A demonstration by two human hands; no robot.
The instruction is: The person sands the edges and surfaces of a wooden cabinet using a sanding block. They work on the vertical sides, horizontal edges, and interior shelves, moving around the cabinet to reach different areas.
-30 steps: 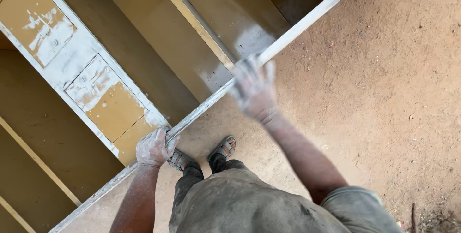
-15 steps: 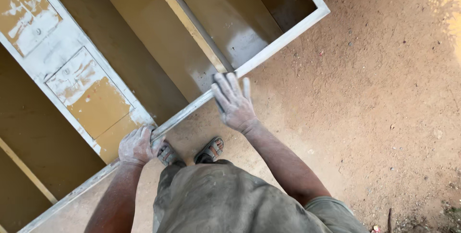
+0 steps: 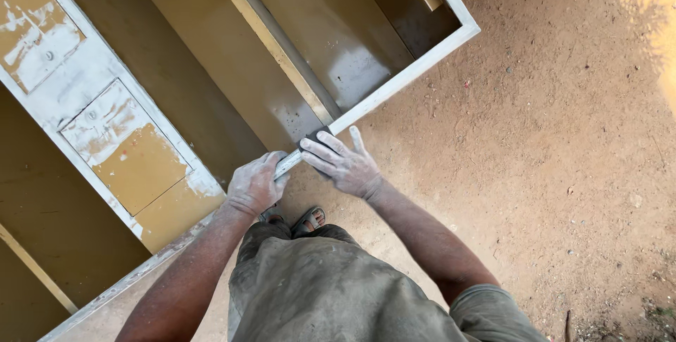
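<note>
My right hand (image 3: 345,166) has come in leftward along the pale front edge (image 3: 394,92) of the cabinet, from a spot well apart from my left hand (image 3: 255,185) to just beside it. A second ago its fingers were spread and blurred above the edge; now they lie flat across it, pressing a small dark pad (image 3: 315,136) against the edge. My left hand's grip on the edge has shifted only slightly, now sitting nearer the middle of the view. Both sandalled feet showed earlier; now one foot (image 3: 310,220) shows clearly.

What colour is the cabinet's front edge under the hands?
Whitish grey frame edge, best seen in the head view.
</note>
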